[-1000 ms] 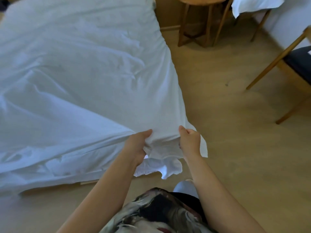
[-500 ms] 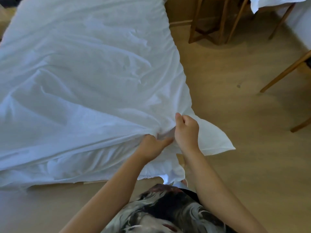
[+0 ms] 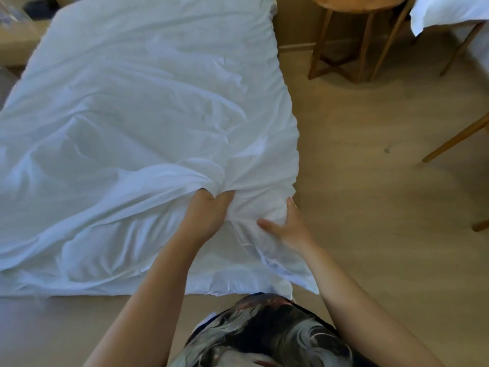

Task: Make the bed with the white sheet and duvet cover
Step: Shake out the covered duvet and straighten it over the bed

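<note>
The left hand (image 3: 207, 221) grips a bunched handful of the white duvet cover (image 3: 148, 107), fingers dug into the folds and knuckles up. The right hand (image 3: 289, 230) holds the puffy near right corner of the same cover, with the thumb spread out on the near face and the fingers wrapped round the corner's outer edge. The two hands are near each other, with a short ridge of gathered cloth between them.

The cover lies spread and wrinkled over the bed (image 3: 66, 288), filling the left and middle of the view. Creases fan out from the left hand's grip. Its near right corner hangs a little past the bed's edge, over the floor (image 3: 370, 221). I cannot tell the sheet apart from the cover.

Below the arms is the person's dark patterned clothing (image 3: 264, 337). On the pale wooden floor, beyond the far right corner of the bed, stands a wooden stool (image 3: 341, 49). At the top right a white cloth (image 3: 447, 11) drapes over wooden furniture. A slanted wooden chair leg (image 3: 455, 140) enters from the right edge, with a small dark spot (image 3: 386, 149) on the floor just beside it.
</note>
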Demonstrator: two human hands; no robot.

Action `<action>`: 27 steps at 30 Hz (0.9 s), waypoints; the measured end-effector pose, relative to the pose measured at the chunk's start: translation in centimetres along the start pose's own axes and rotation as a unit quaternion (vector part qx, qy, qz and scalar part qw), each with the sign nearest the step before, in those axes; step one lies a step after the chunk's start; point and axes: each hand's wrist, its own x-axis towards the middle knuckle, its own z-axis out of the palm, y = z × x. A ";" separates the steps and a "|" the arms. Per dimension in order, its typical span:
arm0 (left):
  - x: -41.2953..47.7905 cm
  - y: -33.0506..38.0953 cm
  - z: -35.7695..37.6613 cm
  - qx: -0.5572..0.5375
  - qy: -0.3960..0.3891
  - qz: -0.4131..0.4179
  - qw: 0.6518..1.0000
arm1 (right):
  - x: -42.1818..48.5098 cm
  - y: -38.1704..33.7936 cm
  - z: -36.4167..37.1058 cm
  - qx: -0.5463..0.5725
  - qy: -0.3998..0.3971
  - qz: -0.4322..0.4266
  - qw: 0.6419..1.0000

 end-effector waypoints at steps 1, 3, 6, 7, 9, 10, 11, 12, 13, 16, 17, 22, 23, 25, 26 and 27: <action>0.1 -0.1 -0.2 -0.002 0.000 -0.001 1.000 | 0.6 -0.1 0.3 0.058 -0.006 0.023 0.998; 0.8 -0.3 -0.5 0.010 0.002 -0.008 1.000 | 1.3 -0.3 0.8 0.058 -0.026 0.015 0.998; 2.2 -0.6 -1.0 0.048 -0.001 -0.031 0.998 | 1.6 0.1 1.6 0.000 -0.032 -0.034 0.999; 2.5 -0.7 -1.1 0.056 -0.009 -0.033 0.998 | 1.7 0.1 1.7 -0.003 -0.016 -0.046 0.999; 3.0 -0.7 -1.0 0.064 -0.027 -0.029 0.997 | 1.6 -0.1 1.8 -0.011 0.030 -0.057 0.998; 3.3 -0.6 -0.9 0.070 -0.029 -0.027 0.997 | 1.5 -0.3 1.7 -0.018 0.058 -0.063 0.996; 3.5 -0.5 -0.9 0.073 -0.028 -0.026 0.997 | 1.6 -0.3 1.7 -0.025 0.092 -0.073 0.993; 3.7 -0.4 -0.9 0.073 -0.025 -0.025 0.997 | 1.5 -0.5 1.7 -0.024 0.125 -0.084 0.988; 4.0 -0.2 -1.1 0.071 -0.025 -0.021 0.997 | 1.5 -0.8 1.7 -0.011 0.154 -0.090 0.984; 5.0 0.0 -1.5 0.060 -0.040 -0.012 0.997 | 1.9 -2.1 1.6 0.066 0.201 -0.060 0.976; 5.3 0.1 -1.7 0.064 -0.042 -0.014 0.997 | 2.2 -2.7 1.5 0.078 0.216 -0.050 0.972; 5.4 2.0 -4.2 0.327 -0.134 -0.007 0.936 | 2.8 -6.9 -2.0 0.038 0.296 -0.089 0.950; 5.4 3.0 -5.2 0.407 -0.184 -0.014 0.895 | 2.6 -7.8 -3.1 0.010 0.322 -0.120 0.939; 4.9 5.9 -6.3 0.479 -0.231 -0.024 0.847 | 1.8 -9.5 -5.3 -0.063 0.394 -0.233 0.887; 5.2 7.4 -6.2 0.489 -0.198 0.022 0.849 | 1.4 -10.2 -6.2 -0.095 0.425 -0.297 0.850; 5.9 8.5 -5.4 0.481 -0.157 0.094 0.857 | 1.1 -10.6 -6.9 -0.129 0.452 -0.351 0.810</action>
